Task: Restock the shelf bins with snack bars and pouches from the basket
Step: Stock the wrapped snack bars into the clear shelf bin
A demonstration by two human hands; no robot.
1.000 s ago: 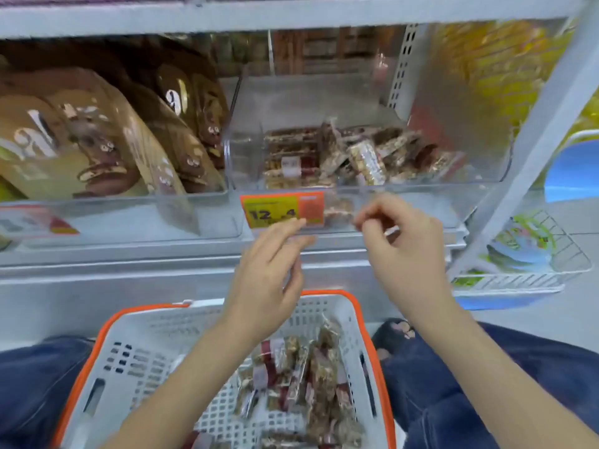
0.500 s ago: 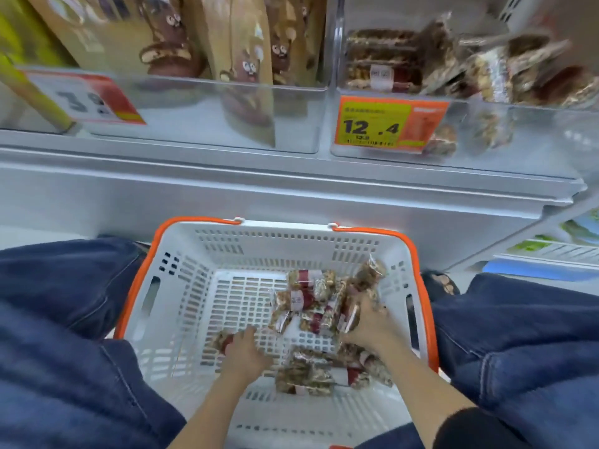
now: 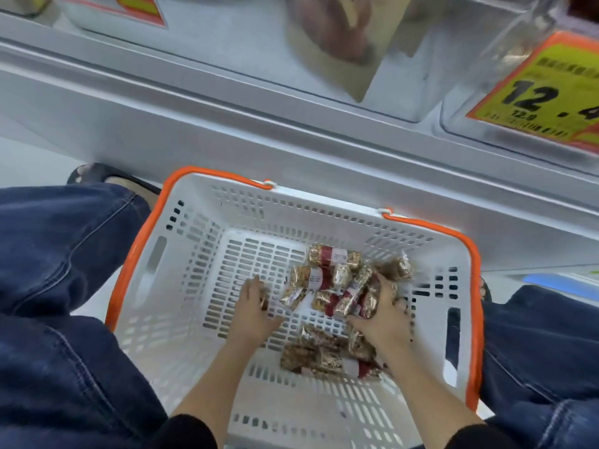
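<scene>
A white basket (image 3: 181,286) with an orange rim stands on the floor between my knees. Several clear-wrapped nut snack bars (image 3: 327,280) with red labels lie in its right half. My left hand (image 3: 252,309) is down in the basket, fingers curled round a snack bar at the left edge of the pile. My right hand (image 3: 384,312) grips a bunch of bars at the right of the pile. The clear shelf bins (image 3: 505,92) show only by their front lower edges at the top of the view.
A yellow and orange price tag (image 3: 544,102) reading 12.4 hangs on the right bin. The grey metal shelf front (image 3: 227,124) runs across above the basket. My blue-jeaned legs (image 3: 64,286) flank the basket on both sides.
Both hands dropped from the shelf edge into the basket and closed on snack bars. The view tilted down, so the bins slid out of the top of the frame.
</scene>
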